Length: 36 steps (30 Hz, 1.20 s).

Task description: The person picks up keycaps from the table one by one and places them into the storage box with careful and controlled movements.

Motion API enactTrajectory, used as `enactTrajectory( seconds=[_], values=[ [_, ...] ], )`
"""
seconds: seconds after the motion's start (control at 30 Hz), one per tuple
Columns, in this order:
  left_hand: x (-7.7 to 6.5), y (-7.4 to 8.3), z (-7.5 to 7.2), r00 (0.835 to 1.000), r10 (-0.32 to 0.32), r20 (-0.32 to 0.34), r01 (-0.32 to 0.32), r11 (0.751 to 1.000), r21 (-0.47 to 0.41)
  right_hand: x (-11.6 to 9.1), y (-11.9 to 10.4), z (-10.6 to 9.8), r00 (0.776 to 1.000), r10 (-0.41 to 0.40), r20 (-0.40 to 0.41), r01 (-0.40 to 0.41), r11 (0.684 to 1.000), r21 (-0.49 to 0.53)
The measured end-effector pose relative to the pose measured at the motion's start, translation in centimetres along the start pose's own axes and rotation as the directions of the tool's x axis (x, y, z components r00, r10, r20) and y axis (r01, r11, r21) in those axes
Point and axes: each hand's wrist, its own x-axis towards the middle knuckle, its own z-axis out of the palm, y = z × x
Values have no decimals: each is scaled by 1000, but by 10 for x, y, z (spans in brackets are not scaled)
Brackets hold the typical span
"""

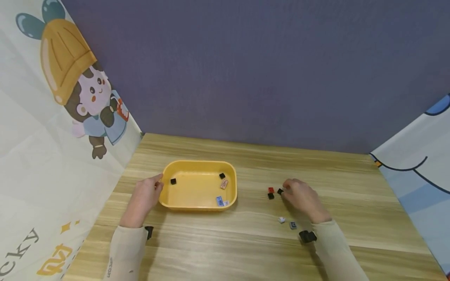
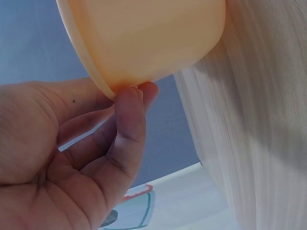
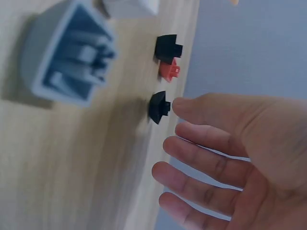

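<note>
Wood-grain tabletop (image 1: 211,242) met a dark wall (image 1: 246,70) across mid-frame. Left hand (image 1: 145,197), left of centre, pinched the rim of a yellow tray (image 1: 195,191); right hand (image 1: 300,197), right of centre, had fingers spread just beside a black keycap (image 1: 280,191), contact unclear. Red keycap (image 1: 271,190) and second black keycap (image 1: 271,196) sat near, so a careless fingertip could've scattered them. Open room lay between tray and keycaps; tabletop's far edge, well beyond.

black "cky" (image 1: 20,253) and an orange sign (image 1: 55,260) on the white cloth (image 1: 38,187), tiny blurry letters (image 1: 110,267) on the left sleeve (image 1: 126,249)
</note>
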Motion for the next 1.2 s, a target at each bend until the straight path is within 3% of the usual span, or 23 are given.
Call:
enactTrajectory(
  seconds=[0.27, 1.2],
  values=[
    [0, 0, 0, 1000, 24, -15, -24, 1000, 9, -2, 1, 4, 998, 45, 51, -45, 999, 7],
    [-1, 1, 0, 999, 30, -26, -30, 999, 11, -1, 4, 12, 997, 69, 41, -68, 997, -19]
  ],
)
